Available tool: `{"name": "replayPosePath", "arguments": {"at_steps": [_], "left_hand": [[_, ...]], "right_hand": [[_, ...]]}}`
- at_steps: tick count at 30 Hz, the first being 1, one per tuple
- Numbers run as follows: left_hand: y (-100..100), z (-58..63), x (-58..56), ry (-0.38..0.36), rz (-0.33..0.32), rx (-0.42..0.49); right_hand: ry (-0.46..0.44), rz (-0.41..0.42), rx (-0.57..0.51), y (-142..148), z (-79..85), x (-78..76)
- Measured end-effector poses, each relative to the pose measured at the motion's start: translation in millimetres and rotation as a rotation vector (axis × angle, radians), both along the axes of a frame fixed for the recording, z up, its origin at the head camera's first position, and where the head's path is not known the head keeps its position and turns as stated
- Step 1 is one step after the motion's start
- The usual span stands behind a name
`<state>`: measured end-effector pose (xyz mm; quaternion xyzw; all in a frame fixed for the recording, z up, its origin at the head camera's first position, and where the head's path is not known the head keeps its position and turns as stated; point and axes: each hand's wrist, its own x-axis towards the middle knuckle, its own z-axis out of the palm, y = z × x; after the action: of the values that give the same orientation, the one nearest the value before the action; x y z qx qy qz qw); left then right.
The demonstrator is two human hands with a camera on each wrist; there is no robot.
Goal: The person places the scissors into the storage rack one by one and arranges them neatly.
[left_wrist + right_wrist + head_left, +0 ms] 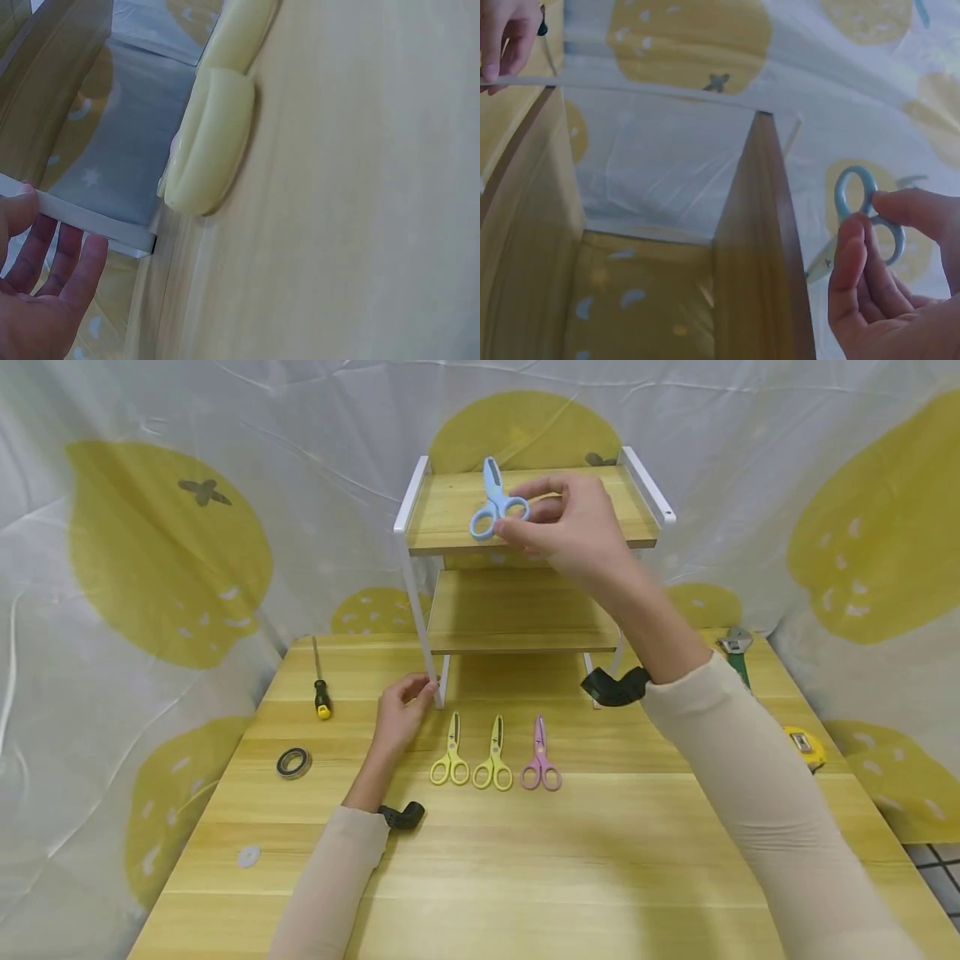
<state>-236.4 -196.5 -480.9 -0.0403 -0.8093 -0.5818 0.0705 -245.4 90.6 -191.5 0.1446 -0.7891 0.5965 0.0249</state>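
My right hand (581, 527) pinches light blue scissors (495, 500) by the handle loops, blades pointing away, over the upper board of a two-tier wooden shelf (442, 510). In the right wrist view, thumb and fingertips meet at the loops of the blue scissors (841, 196). Down at the shelf's left side, my left hand (402, 710) holds the white front leg (420, 618) near its foot, thumb on one side and fingers on the other. On the table before the shelf lie two yellow scissors (453, 747) and pink scissors (541, 752), side by side.
To the left are a screwdriver (322, 697), a ball bearing (293, 773) and a pale washer (249, 857). An adjustable wrench (737, 643) and a yellow tape measure (813, 752) lie at the right edge. A lemon-print curtain (315, 443) hangs behind the table (487, 877).
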Motion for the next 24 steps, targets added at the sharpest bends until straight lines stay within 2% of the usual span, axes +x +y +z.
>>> {"name": "replayPosePath", "arguments": {"at_steps": [4,10,17,24], "left_hand": [[0.8,-0.9,1.9,-0.003,0.006,0.007],[1.5,-1.5,2.5,0.005,0.015,-0.010],[1.9,-1.6,1.0,0.028,0.016,0.000],[4.1,-5.3,-2.0,0.032,0.006,0.002]], "right_hand": [[-0.048,-0.012,0.057,-20.5,6.4,-19.2],[-0.062,-0.018,0.197,-40.5,7.1,-36.7],[-0.069,-0.011,0.278,-54.9,10.5,-51.8],[0.002,0.010,0.455,-59.8,7.0,-57.0]]}}
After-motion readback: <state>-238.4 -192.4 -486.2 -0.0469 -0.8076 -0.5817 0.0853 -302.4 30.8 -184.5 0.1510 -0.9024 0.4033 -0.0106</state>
